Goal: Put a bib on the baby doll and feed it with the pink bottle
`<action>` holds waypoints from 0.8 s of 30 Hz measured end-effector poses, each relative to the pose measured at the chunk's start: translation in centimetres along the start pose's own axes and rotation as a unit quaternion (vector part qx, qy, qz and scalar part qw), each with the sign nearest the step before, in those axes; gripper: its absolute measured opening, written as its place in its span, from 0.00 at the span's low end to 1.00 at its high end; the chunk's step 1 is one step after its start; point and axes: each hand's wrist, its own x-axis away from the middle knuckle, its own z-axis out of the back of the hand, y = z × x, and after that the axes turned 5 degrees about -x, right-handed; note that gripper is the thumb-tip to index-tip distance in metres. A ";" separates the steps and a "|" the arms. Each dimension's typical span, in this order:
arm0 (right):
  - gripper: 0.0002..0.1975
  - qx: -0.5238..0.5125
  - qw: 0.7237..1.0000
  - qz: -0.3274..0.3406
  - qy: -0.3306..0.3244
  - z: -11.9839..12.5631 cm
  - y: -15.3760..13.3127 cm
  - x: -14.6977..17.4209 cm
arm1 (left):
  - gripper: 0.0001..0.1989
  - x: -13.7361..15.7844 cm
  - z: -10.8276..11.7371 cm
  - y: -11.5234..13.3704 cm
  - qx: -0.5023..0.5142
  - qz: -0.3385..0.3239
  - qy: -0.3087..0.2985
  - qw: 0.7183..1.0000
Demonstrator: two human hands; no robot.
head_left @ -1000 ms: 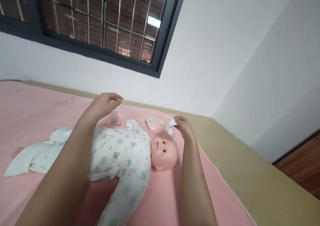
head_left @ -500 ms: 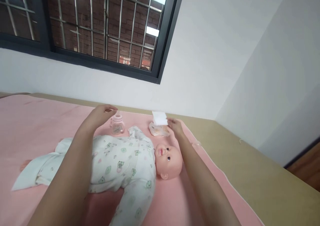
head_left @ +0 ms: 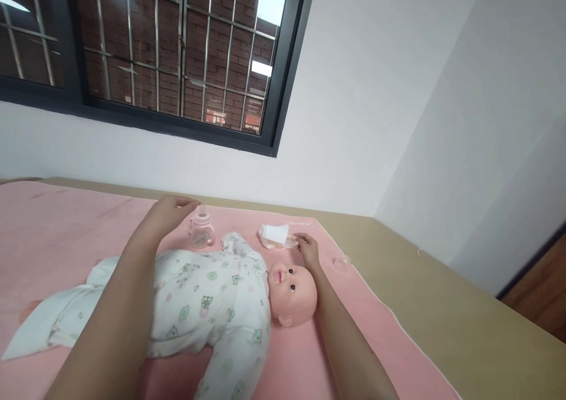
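Note:
A baby doll [head_left: 207, 300] in white printed clothes lies on its back, its bald head [head_left: 295, 297] towards the right. My left hand [head_left: 174, 211] reaches over the doll, fingers stretched out beside the teat of a small clear baby bottle [head_left: 202, 235] with a pink collar. Whether the fingertips touch the teat I cannot tell. Beyond the doll's head, a white square sheet [head_left: 276, 233] lies on a crumpled pale packet [head_left: 265, 243]. My right hand [head_left: 307, 248] is at the packet's right edge, fingers slightly bent and apart, with the sheet out of its grasp.
A pink mat [head_left: 292, 364] covers much of the wooden surface [head_left: 433, 305]. Near the mat's right edge lies a small clear item [head_left: 341, 261], too small to name. A white wall [head_left: 336, 123] and a barred window [head_left: 177, 52] stand behind.
My right hand has lowered the white sheet onto the packet and let it go. My left hand stays by the bottle's teat. The view has tilted slightly upward.

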 end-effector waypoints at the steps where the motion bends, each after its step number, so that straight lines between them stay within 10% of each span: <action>1: 0.15 0.006 1.000 0.013 0.028 0.4 0.1 0.2 | 0.14 0.0 0.1 0.0 0.003 0.003 0.002 1.000; 6: 0.16 0.054 0.982 0.071 0.168 3.6 0.3 1.0 | 0.23 -0.2 0.6 -0.6 0.028 0.007 0.040 0.999; 10: 0.18 0.241 0.909 0.156 0.302 6.2 0.7 0.5 | 0.31 0.3 1.6 0.1 0.080 0.005 0.107 0.991; 14: 0.27 0.289 0.861 0.086 0.409 7.3 1.8 -0.1 | 0.29 2.9 3.5 3.1 0.172 0.005 0.151 0.973; 19: 0.36 0.277 0.884 -0.046 0.374 7.1 2.6 -0.1 | 0.31 6.3 5.2 6.3 0.196 -0.055 0.208 0.957; 24: 0.36 0.288 0.894 -0.101 0.327 7.2 2.7 -0.2 | 0.42 5.3 3.3 4.1 0.105 -0.047 0.097 0.989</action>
